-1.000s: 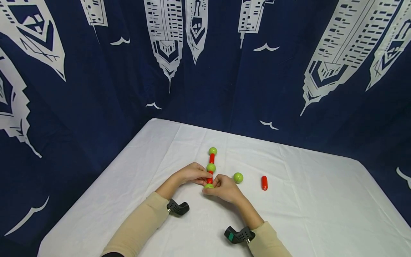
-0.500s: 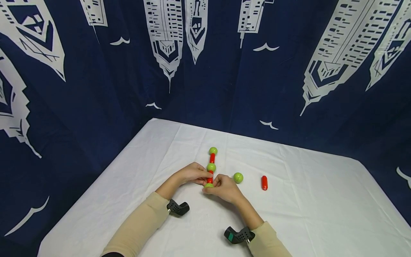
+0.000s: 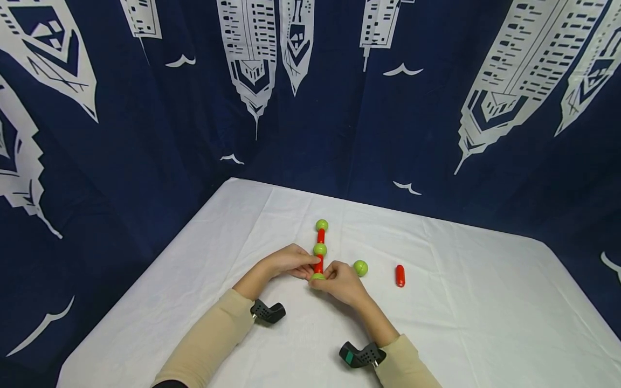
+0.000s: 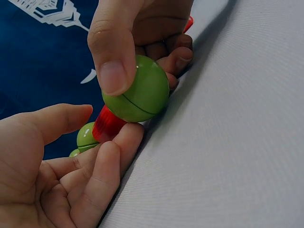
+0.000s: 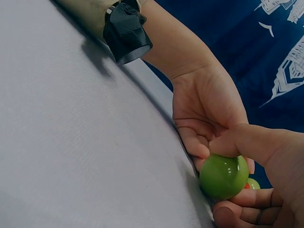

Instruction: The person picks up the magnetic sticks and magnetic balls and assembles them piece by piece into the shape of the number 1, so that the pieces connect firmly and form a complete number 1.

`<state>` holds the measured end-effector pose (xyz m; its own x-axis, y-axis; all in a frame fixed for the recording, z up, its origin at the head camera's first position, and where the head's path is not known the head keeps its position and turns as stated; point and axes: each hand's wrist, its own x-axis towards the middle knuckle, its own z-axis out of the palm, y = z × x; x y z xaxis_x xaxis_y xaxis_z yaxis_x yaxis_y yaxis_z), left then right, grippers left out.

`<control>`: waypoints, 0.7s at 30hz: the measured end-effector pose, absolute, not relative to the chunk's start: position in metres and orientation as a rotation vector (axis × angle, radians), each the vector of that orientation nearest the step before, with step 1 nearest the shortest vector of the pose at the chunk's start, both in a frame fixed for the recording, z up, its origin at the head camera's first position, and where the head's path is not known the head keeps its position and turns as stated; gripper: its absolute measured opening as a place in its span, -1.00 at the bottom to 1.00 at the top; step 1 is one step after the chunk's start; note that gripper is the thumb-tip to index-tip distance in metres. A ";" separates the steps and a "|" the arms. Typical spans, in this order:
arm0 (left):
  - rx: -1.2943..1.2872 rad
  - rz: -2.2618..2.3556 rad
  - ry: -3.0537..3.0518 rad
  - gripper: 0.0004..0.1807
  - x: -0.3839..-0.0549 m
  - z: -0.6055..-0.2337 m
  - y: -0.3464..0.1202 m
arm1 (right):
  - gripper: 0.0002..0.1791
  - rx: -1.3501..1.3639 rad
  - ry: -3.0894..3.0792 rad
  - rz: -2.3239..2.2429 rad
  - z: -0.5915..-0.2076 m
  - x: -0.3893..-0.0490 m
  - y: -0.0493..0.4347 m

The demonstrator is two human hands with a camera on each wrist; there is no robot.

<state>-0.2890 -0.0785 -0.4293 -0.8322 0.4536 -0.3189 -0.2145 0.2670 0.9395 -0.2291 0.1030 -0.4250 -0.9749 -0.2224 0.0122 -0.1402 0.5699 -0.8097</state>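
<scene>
A straight chain of green balls and red rods lies on the white cloth, pointing away from me. Its near green ball (image 3: pixel 318 277) is pinched by my right hand (image 3: pixel 343 283), the thumb pressing the near side in the left wrist view. My left hand (image 3: pixel 291 260) holds the near red rod (image 4: pixel 108 124) just beyond that ball, fingers beneath it and thumb close over it. Past it come the middle green ball (image 3: pixel 320 249), the far red rod (image 3: pixel 321 236) and the far green ball (image 3: pixel 322 224). My fingers partly hide the near joint.
A loose green ball (image 3: pixel 360 268) lies just right of my right hand, and a loose red rod (image 3: pixel 400 276) farther right. The white-covered table (image 3: pixel 485 302) ends at a dark blue printed curtain (image 3: pixel 310 145). Each wrist wears a black camera (image 3: pixel 268 312).
The chain has shifted slightly away from me and a touch to the right, and my right fingertips have followed its near ball. The loose ball and rod have stayed put.
</scene>
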 end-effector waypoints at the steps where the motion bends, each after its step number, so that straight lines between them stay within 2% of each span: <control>1: 0.219 1.607 1.999 -0.73 -0.289 -0.429 -0.079 | -0.66 -0.303 2.702 -1.387 -0.425 -0.229 0.103; 21: 0.262 1.596 1.951 -0.74 -0.288 -0.424 -0.080 | -0.65 -0.142 2.805 -1.544 -0.430 -0.230 0.098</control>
